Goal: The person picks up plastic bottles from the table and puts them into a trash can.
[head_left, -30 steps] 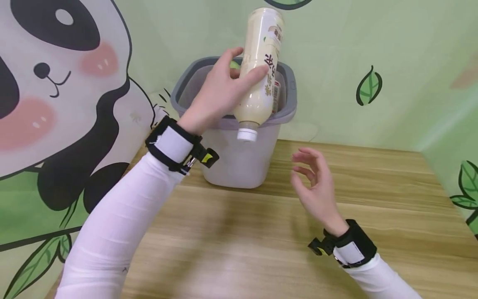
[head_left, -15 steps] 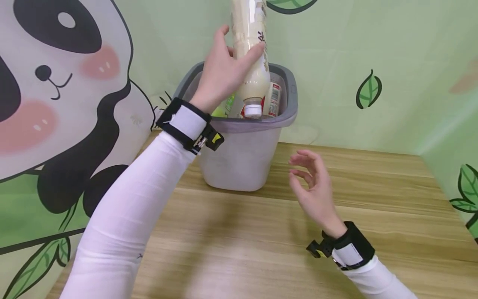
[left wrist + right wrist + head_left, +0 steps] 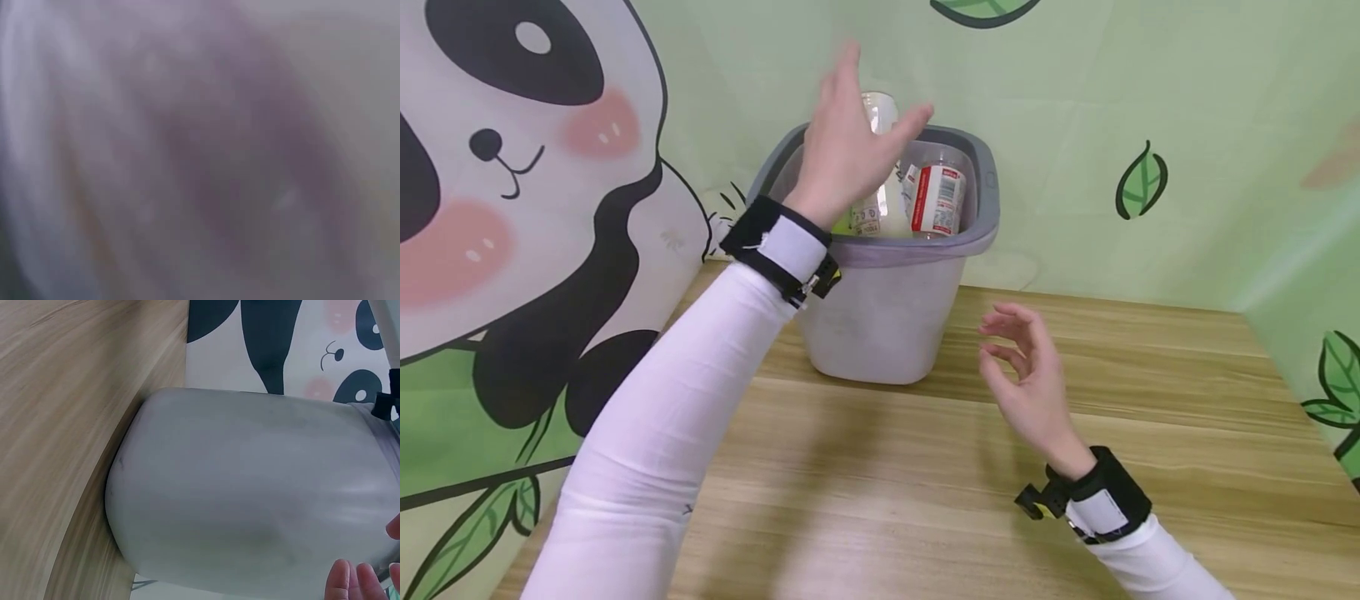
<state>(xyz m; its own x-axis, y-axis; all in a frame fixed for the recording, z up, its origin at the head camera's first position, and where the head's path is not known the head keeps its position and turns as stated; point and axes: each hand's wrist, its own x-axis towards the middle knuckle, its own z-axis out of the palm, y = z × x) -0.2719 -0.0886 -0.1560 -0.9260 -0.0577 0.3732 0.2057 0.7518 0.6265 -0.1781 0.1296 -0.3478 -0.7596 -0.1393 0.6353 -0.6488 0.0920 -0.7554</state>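
Over the grey-rimmed bin (image 3: 880,317), my left hand (image 3: 850,154) is spread, thumb and fingers apart, with nothing gripped. Behind and below it a cream-coloured drink bottle (image 3: 891,204) stands inside the bin, its base end rising above the rim and its middle partly hidden by the hand. Beside the bottle sits a container with a red and white label (image 3: 940,200). My right hand (image 3: 1030,387) hovers to the right of the bin, fingers loosely curled around nothing; its fingertips (image 3: 339,575) show near the bin's side in the right wrist view.
A purplish liner (image 3: 917,252) folds over the bin's front rim; the left wrist view is a blur of similar folds (image 3: 187,125). The bin stands on a wooden surface (image 3: 880,483) against a green printed wall (image 3: 1060,108), with a panda picture (image 3: 535,208) at left.
The left hand lowered the upside-down bottle into the bin and let go of it; the fingers have spread. The right hand has stayed nearly still.
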